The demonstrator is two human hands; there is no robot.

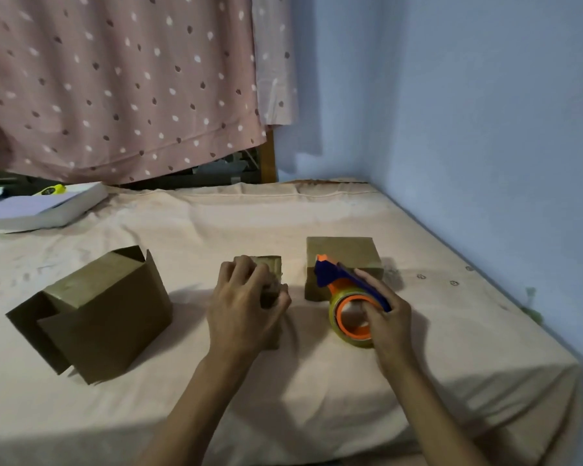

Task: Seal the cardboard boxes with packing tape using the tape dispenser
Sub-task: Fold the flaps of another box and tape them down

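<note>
Right hand (389, 314) grips the tape dispenser (349, 297) at its roll, blue blade end pointing away toward the far closed box (344, 260), long axis running near-to-far, while the left hand (243, 307) clasps the small middle box (270, 287) on the bed sheet (317, 381).

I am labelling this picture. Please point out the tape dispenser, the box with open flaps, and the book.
tape dispenser (342, 280): head view, on its blue body above the roll.
box with open flaps (115, 317): head view, on its front wall.
book (31, 206): head view, on its cover.
</note>
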